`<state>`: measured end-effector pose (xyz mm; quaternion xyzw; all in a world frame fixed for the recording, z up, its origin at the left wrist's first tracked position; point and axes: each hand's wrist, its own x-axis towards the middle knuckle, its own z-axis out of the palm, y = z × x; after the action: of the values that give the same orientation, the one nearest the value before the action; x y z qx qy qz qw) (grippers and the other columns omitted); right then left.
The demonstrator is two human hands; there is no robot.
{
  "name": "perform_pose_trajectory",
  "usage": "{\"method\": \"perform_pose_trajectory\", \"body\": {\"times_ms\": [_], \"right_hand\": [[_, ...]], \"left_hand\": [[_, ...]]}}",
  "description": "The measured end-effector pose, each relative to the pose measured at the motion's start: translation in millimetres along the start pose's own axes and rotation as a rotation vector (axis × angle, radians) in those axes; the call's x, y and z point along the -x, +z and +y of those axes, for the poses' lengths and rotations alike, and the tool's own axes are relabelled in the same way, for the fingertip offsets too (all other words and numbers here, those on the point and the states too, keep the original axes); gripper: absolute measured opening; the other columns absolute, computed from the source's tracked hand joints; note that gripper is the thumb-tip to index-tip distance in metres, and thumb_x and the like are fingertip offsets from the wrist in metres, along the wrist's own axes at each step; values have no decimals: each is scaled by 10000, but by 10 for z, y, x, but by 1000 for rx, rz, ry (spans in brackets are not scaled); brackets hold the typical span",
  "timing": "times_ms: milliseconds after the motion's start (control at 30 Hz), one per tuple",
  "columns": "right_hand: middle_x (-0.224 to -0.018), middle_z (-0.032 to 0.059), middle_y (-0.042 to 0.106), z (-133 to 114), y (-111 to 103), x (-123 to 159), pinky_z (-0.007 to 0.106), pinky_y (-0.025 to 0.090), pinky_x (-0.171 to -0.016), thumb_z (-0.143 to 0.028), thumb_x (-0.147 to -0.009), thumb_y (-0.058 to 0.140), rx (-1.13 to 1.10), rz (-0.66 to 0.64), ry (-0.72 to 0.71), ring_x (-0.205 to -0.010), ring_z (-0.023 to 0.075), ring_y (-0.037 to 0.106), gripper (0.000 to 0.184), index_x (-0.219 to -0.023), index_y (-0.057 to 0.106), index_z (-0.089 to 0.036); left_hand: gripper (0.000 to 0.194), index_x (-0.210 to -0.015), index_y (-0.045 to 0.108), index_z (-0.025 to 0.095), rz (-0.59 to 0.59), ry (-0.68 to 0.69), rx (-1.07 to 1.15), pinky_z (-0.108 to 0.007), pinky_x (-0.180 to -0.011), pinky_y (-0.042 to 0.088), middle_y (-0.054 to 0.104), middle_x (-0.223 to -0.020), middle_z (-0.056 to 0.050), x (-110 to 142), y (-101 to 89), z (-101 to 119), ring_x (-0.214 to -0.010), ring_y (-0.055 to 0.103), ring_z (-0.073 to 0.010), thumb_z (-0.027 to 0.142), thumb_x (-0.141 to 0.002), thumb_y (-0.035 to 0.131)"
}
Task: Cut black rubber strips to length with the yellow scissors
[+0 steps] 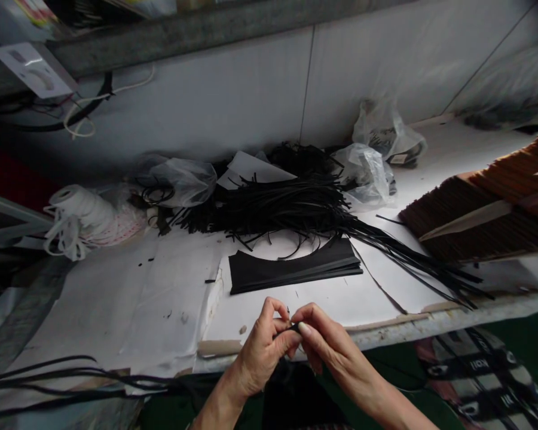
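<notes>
Just over the table's front edge, my left hand [266, 340] and my right hand [325, 340] meet with their fingertips pinched together. Between them is a small piece of black strip [295, 327]; its ends are mostly covered by fingers. Beyond my hands lies a stack of black sheets [291, 269] with a curved cut-out on the far side. Behind that rests a large pile of black strips [287, 203], with a long bunch trailing off to the right.
A white spool of cord [83, 209] stands at left, near clear plastic bags [186, 179]. Bundled brown-edged pieces [484, 203] are stacked at right. More black straps [58, 379] hang across the front left corner. A wall and shelf edge [197, 30] bound the back.
</notes>
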<state>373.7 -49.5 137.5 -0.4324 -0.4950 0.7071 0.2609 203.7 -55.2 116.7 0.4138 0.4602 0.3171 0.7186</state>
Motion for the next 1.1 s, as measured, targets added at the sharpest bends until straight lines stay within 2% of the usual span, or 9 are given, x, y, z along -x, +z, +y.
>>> {"method": "perform_pose_trajectory", "body": {"times_ms": [133, 267, 467, 600, 667, 733, 867, 967, 1100], "right_hand": [[-702, -27, 528, -109, 152, 19, 200, 346, -520, -476, -969, 378, 161, 13, -28, -556, 83, 415, 310, -982, 503, -194], [-767, 6, 612, -195, 205, -17, 198, 368, -542, -397, -966, 397, 280, -7, -76, -584, 87, 469, 242, -951, 501, -180], [-725, -6, 629, -299, 351, -22, 192, 356, -523, -332, -956, 407, 339, 14, -91, -531, 74, 469, 196, -903, 513, -177], [-713, 2, 617, -408, 479, 34, 208, 377, -565, -302, -952, 409, 456, 67, -140, -621, 105, 540, 198, -826, 504, -183], [-689, -5, 605, -513, 514, 74, 212, 364, -553, -281, -949, 402, 538, 68, -151, -608, 106, 529, 189, -807, 487, -189], [-652, -18, 570, -661, 529, 122, 215, 332, -528, -271, -941, 396, 660, 90, -174, -568, 98, 477, 187, -795, 482, -192], [-594, -35, 478, -1030, 515, 245, 224, 278, -493, -295, -926, 396, 906, 151, -241, -514, 88, 361, 198, -775, 482, -198], [-548, -40, 419, -1289, 430, 360, 225, 251, -460, -348, -913, 411, 1001, 203, -243, -489, 90, 312, 225, -751, 481, -208], [-568, -17, 451, -1543, 186, 525, 226, 281, -452, -437, -883, 454, 1002, 300, -210, -503, 102, 364, 266, -771, 533, -209]], "left_hand": [[322, -925, 302, 227, -36, 29, 42, -200, -560, 328, 490, -620, 86, 120, -74, 24, -568, 427, -62, 366, -872, 588], [329, -939, 302, 229, -67, 49, 58, -187, -547, 307, 500, -627, 88, 169, -141, 13, -560, 416, -55, 370, -872, 591], [346, -951, 315, 230, -122, 77, 109, -188, -557, 325, 553, -684, 67, 233, -241, 48, -570, 456, -59, 366, -853, 618], [394, -1100, 364, 204, -260, 76, 140, -189, -519, 294, 559, -669, 46, 307, -319, 169, -548, 441, -68, 381, -849, 612], [422, -1168, 403, 176, -330, 53, 73, -199, -521, 304, 565, -665, 29, 358, -357, 234, -553, 442, -78, 370, -852, 603], [377, -1120, 484, 161, -358, 36, -18, -212, -547, 332, 550, -675, 21, 416, -385, 281, -571, 448, -87, 362, -833, 623], [294, -867, 550, 147, -375, 90, -110, -227, -562, 328, 463, -673, 25, 531, -395, 278, -593, 413, -89, 429, -820, 618], [321, -856, 518, 156, -387, 101, -148, -227, -543, 309, 442, -651, 36, 602, -404, 201, -566, 392, -80, 471, -844, 576], [305, -845, 482, 166, -453, 39, -112, -213, -499, 324, 452, -575, 48, 691, -479, 94, -492, 425, -74, 458, -850, 573]]}}
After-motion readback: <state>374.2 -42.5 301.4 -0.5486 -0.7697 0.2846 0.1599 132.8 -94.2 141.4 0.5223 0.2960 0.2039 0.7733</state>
